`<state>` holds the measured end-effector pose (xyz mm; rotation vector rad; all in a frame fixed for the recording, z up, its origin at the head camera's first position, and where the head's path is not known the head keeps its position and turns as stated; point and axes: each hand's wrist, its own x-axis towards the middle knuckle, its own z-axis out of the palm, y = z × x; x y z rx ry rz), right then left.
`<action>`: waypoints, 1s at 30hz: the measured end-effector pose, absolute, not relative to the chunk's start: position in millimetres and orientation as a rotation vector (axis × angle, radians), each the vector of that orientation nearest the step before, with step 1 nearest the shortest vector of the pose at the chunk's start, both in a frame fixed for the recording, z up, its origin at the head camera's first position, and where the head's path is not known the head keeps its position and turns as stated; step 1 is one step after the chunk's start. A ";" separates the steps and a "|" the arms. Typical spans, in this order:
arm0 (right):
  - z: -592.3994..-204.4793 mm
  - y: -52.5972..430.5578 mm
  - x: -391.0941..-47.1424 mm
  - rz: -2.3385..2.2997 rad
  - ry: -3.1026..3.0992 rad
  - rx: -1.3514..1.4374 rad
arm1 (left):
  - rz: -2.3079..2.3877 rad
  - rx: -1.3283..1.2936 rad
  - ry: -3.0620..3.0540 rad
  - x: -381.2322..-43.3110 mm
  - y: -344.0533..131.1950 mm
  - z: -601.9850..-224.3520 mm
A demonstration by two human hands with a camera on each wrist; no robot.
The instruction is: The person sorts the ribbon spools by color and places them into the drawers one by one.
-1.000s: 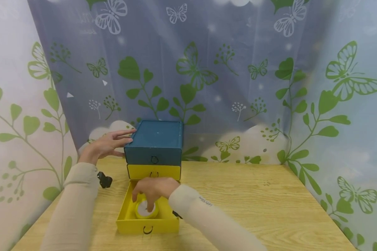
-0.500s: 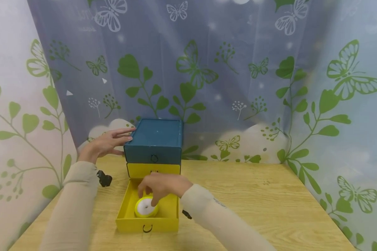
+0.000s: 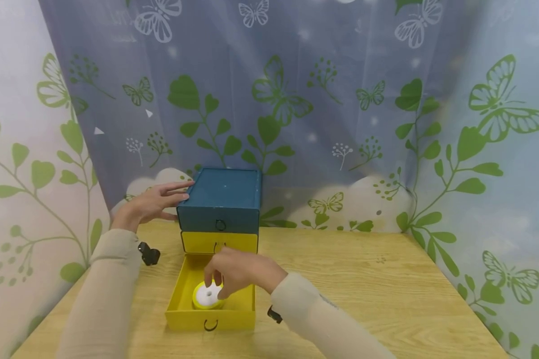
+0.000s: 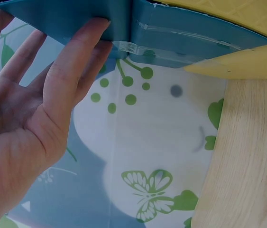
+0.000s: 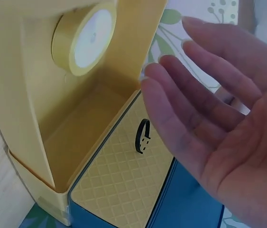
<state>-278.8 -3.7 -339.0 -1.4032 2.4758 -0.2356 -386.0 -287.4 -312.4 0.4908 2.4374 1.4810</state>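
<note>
A small chest with a blue top [image 3: 226, 192] stands at the back of the table, with a yellow drawer front [image 3: 197, 243] below. At the bottom, a yellow drawer [image 3: 184, 320] is pulled out toward me. Inside it lies a yellow roll [image 3: 206, 295] with a white, spool-like face and a small centre hole. My right hand [image 3: 244, 269] hovers over the drawer, fingers loosely bent, holding nothing; the right wrist view shows a gap between its fingertips and the roll [image 5: 94, 38]. The fingers of my left hand [image 3: 150, 203] rest against the chest's left side.
Black loop handles [image 3: 211, 325] stick out from the drawer fronts. A wood-grain table [image 3: 341, 284] runs under everything. Curtains [image 3: 323, 124] printed with leaves and butterflies hang behind and on both sides.
My right hand has let go of the roll and drawn back up and to the right, leaving the roll in the drawer with its face uncovered. The left hand stays on the chest.
</note>
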 end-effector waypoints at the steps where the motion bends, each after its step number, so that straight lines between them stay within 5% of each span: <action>1: -339.3 -1.7 -276.8 -0.246 2.477 -1.411 | 1.482 0.491 2.436 -386.1 -287.5 -313.2; 30: -388.1 14.1 -220.2 -0.156 2.644 -1.591 | 1.473 0.534 2.440 -385.8 -287.7 -313.8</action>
